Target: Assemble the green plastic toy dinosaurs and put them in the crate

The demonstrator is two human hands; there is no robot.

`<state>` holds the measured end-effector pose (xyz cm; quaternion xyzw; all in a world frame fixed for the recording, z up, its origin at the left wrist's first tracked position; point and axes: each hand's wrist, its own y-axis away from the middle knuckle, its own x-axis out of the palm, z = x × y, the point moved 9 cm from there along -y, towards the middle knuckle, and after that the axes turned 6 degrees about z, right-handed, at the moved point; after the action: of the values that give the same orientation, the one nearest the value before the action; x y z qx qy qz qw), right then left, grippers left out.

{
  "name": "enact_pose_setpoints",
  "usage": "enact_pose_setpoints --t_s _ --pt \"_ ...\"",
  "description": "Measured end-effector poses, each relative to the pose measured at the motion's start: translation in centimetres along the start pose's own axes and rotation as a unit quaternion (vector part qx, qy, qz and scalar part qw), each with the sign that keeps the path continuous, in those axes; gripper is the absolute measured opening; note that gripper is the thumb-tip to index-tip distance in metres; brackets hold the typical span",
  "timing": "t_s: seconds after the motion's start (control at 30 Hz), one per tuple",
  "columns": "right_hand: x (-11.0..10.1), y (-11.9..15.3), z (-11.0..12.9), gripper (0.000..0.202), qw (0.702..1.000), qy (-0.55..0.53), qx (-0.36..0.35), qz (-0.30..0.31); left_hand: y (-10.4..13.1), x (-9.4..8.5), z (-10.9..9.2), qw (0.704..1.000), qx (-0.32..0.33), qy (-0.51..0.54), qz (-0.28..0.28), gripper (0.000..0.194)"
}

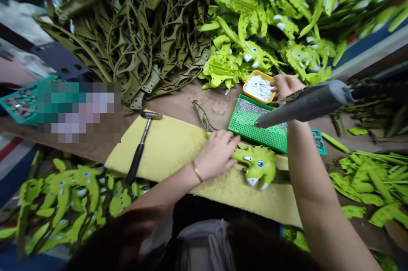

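My left hand (pixel 218 154), with a bracelet at the wrist, is closed around the neck end of a lime-green triceratops toy head (pixel 261 165), which lies on a yellow cloth pad (pixel 178 139). Over the right rim of a small yellow tray (pixel 245 88) of white pieces, my right hand (pixel 287 86) has its fingers bent together; what they hold cannot be made out. A grey electric screwdriver (pixel 306 103) hangs in front of my right wrist, its tip above a green perforated tray (pixel 255 131) of small screws.
A hammer (pixel 140 148) lies on the pad's left part. Olive plastic parts (pixel 137 33) are heaped behind, green toy pieces (pixel 255 20) at the back right. More green pieces lie at both sides. A teal basket (pixel 19 103) of metal bits and a blurred patch are at left.
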<state>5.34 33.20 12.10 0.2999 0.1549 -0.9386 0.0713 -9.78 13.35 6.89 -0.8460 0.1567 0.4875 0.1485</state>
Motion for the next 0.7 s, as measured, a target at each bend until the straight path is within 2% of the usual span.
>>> enact_pose_setpoints --t_s 0.07,0.17,0.23,0.3,0.4,0.5,0.6,0.7 --pt "1.2 -3.1 -2.4 0.029 0.997 0.069 0.043 -0.003 -2.0 2.6 -2.4 0.99 0.066 -0.068 0.102 0.054" --pt "4.1 -5.7 -4.5 0.024 0.969 0.218 0.099 0.055 -3.7 4.8 -3.1 0.976 0.086 -0.097 0.172 0.045" --pt "5.3 -6.0 -5.2 0.027 0.945 0.287 0.123 0.096 -3.4 4.4 -3.1 0.976 0.101 -0.099 0.167 0.042" --pt "5.5 -5.8 -5.3 0.028 0.94 0.297 0.129 0.107 -1.7 2.6 -2.9 0.979 0.116 -0.111 0.123 0.038" --pt "4.4 -5.6 -5.1 0.028 0.947 0.279 0.125 0.1 3.3 -1.3 -2.1 0.983 0.108 -0.147 0.023 0.022" --pt "3.1 -5.6 -5.0 0.032 0.96 0.249 0.098 0.087 10.2 -4.9 -0.5 0.978 0.065 -0.18 -0.085 0.026" --pt "2.7 -5.4 -5.2 0.04 0.966 0.229 0.088 0.081 17.4 -6.6 1.7 0.961 -0.022 -0.239 -0.141 0.029" --pt "2.7 -5.1 -5.3 0.034 0.967 0.224 0.097 0.07 23.9 -7.4 3.5 0.932 -0.123 -0.283 -0.192 0.03"
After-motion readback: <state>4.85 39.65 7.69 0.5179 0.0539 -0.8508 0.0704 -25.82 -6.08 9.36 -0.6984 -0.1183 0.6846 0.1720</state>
